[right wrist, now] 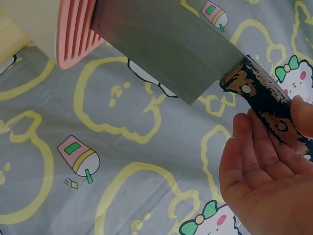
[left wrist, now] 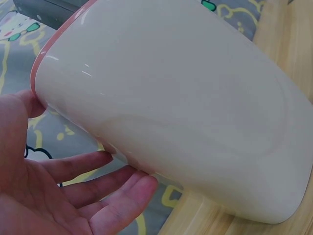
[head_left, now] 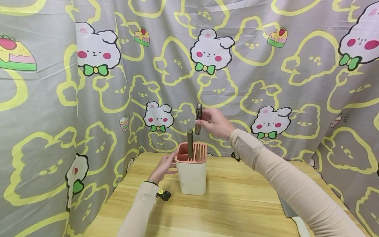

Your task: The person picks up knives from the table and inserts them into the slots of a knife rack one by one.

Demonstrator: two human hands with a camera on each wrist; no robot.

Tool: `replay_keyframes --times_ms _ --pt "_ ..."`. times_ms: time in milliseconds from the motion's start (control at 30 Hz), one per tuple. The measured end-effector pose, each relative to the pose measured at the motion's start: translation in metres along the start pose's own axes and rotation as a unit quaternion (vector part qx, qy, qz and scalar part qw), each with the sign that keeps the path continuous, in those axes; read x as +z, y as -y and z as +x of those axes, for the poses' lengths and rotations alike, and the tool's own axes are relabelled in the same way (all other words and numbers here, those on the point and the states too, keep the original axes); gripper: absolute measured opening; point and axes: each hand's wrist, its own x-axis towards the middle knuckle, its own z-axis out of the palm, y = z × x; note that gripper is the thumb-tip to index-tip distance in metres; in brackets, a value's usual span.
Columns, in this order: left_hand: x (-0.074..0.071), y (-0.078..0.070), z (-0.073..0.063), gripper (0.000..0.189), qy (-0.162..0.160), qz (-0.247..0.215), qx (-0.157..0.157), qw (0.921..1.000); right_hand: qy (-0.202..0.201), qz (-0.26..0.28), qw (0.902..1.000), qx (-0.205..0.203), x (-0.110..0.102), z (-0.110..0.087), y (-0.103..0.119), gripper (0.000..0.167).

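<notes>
A cream knife holder [head_left: 191,177] with a pink slotted top [head_left: 200,161] stands upright on the table. My left hand [head_left: 163,167] touches its left side with fairly straight fingers; in the left wrist view the thumb is near the pink rim [left wrist: 38,63]. My right hand [head_left: 215,122] grips a cleaver by its worn black-and-brown handle [right wrist: 266,105], above the holder. The broad grey blade [right wrist: 161,49] points down at the slots, its far end hidden by the slotted top in the right wrist view. A dark olive handle [head_left: 190,144] rises from the holder's middle.
On the wooden table [head_left: 237,204], a second knife with a pale handle [head_left: 301,226] lies at the right, its grey blade [head_left: 285,206] partly hidden under my right sleeve. A patterned grey curtain [head_left: 183,89] hangs behind and along both sides.
</notes>
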Motion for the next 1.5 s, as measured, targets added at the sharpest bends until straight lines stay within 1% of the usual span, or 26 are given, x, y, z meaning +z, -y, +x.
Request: replay_keyframes --times_ms 233,500,667,1000,1267,1500 --pt "0.001 -0.002 0.0 0.084 -0.001 -0.006 -0.009 0.9999 0.011 0.004 0.9999 0.006 0.006 -0.001 -0.004 0.014" --pt "0.0 0.0 -0.001 0.082 0.001 -0.004 -0.004 1.0 0.026 -0.001 0.9994 0.022 0.016 -0.001 -0.013 0.013" --pt "0.0 0.0 -0.001 0.083 0.0 -0.005 -0.009 0.9999 0.03 -0.014 0.9993 0.019 0.019 -0.004 -0.017 0.014" --pt "0.0 0.0 -0.002 0.086 -0.002 -0.007 -0.01 0.9999 0.047 -0.011 0.9987 0.019 0.03 -0.005 -0.028 0.012" --pt "-0.001 0.001 0.0 0.083 0.003 -0.011 -0.007 0.9999 0.06 -0.013 0.9971 0.045 0.035 -0.009 -0.03 0.014" --pt "0.0 0.0 0.0 0.083 0.004 -0.01 -0.004 0.9999 0.066 -0.026 0.9967 0.039 0.041 -0.011 -0.037 0.013"
